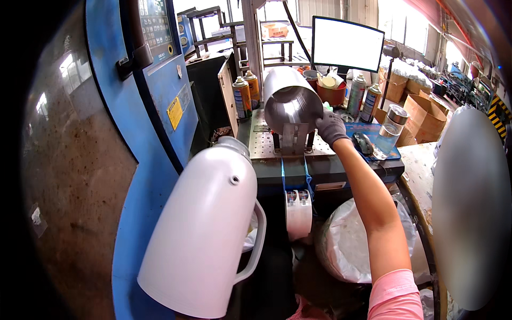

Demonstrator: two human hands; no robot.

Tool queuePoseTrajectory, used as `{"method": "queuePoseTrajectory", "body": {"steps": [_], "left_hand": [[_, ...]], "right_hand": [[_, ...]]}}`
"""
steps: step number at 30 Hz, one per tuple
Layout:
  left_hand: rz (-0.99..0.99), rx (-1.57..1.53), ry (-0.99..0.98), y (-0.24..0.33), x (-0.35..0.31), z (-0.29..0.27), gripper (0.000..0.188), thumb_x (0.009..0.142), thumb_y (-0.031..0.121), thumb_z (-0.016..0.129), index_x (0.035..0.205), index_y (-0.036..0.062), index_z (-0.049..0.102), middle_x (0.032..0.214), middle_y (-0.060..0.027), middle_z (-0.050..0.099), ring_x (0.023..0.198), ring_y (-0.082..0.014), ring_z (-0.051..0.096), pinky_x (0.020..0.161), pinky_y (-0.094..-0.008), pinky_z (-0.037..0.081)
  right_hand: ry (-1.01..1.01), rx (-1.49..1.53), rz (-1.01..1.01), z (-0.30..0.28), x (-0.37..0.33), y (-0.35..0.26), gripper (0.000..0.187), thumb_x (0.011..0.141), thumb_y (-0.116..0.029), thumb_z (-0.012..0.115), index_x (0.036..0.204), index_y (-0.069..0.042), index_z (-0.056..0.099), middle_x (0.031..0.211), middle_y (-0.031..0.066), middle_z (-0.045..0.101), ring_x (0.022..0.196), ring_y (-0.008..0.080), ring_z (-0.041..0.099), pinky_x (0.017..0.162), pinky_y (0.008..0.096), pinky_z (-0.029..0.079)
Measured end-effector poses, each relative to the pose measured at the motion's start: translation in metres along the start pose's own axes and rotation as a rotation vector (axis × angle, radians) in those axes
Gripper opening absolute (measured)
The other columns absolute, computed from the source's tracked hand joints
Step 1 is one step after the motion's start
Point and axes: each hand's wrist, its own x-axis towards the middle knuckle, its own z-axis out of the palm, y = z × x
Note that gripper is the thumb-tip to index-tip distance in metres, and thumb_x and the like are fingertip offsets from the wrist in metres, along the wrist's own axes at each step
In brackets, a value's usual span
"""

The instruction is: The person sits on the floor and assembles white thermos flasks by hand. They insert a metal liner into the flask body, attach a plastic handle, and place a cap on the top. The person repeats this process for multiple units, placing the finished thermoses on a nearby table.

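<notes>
A shiny metal cylinder [292, 88] lies tilted on a fixture over a perforated metal plate [261, 140], its open end toward me. My right hand [332, 127], in a grey glove, is at the right edge of that open end with its fingers curled against the rim; the fingertips are partly hidden. At the left, close to me, a large pale jug body [200, 229] leans with its narrow grey neck [233, 145] away from me. It has a side handle [260, 242] and a small round hole near the neck. My left hand does not show.
A blue machine cabinet [152, 229] with a control panel stands left. Spray cans [242, 98], a red pot [332, 95], a monitor [346, 44], a computer mouse [362, 143] and a water bottle [391, 132] surround the fixture. Below are a white double-button box [298, 216] and a bag-lined bin [346, 245].
</notes>
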Motion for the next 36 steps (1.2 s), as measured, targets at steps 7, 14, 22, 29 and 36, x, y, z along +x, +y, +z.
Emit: {"method": "queuePoseTrajectory", "body": {"steps": [7, 14, 22, 29, 36], "left_hand": [[0.035, -0.198, -0.812, 0.031, -0.001, -0.036, 0.08, 0.069, 0.038, 0.088, 0.129, -0.0041, 0.056, 0.121, -0.0122, 0.062, 0.111, -0.0259, 0.06, 0.099, -0.04, 0.045], [-0.05, -0.595, -1.217, 0.06, 0.036, -0.018, 0.089, 0.062, 0.038, 0.092, 0.135, 0.0003, 0.057, 0.133, -0.0164, 0.057, 0.13, -0.0336, 0.049, 0.11, -0.0448, 0.038], [-0.317, -0.864, -0.96, 0.154, 0.021, 0.145, 0.091, 0.091, 0.06, 0.056, 0.156, 0.0065, 0.02, 0.146, -0.0183, 0.044, 0.133, -0.0312, 0.046, 0.11, -0.0445, 0.039], [-0.497, -0.935, -1.216, 0.124, -0.008, 0.183, 0.069, 0.095, 0.05, 0.045, 0.136, -0.0056, 0.047, 0.128, -0.0178, 0.058, 0.115, -0.0285, 0.058, 0.105, -0.0412, 0.043], [-0.084, -1.061, -0.836, 0.17, -0.002, 0.125, 0.067, 0.095, 0.046, 0.042, 0.14, -0.0027, 0.038, 0.131, -0.0181, 0.052, 0.124, -0.0336, 0.051, 0.108, -0.0479, 0.04]], "right_hand": [[0.22, 0.548, -0.276, -0.059, -0.161, -0.04, 0.081, 0.093, -0.053, 0.06, 0.142, 0.006, 0.037, 0.135, 0.0213, 0.052, 0.123, 0.0329, 0.054, 0.106, 0.0427, 0.041], [-0.395, 1.737, 0.132, -0.08, -0.402, 0.013, 0.087, 0.097, -0.043, 0.057, 0.159, -0.012, 0.005, 0.158, 0.0153, 0.03, 0.142, 0.0279, 0.035, 0.116, 0.0404, 0.029], [-0.239, 1.46, 0.325, -0.105, -0.49, 0.053, 0.078, 0.09, -0.031, 0.069, 0.154, -0.009, 0.03, 0.126, 0.0043, 0.054, 0.096, 0.0103, 0.054, 0.075, 0.0239, 0.049], [-0.086, 0.211, 0.14, -0.204, -0.577, 0.103, 0.075, 0.093, -0.046, 0.065, 0.144, 0.003, 0.041, 0.138, 0.0254, 0.052, 0.13, 0.0368, 0.05, 0.116, 0.0394, 0.032], [0.557, -1.14, 0.962, -0.411, -0.727, 0.24, 0.048, 0.085, -0.026, 0.072, 0.127, -0.005, 0.06, 0.124, 0.0166, 0.062, 0.121, 0.0337, 0.056, 0.104, 0.041, 0.043]]}}
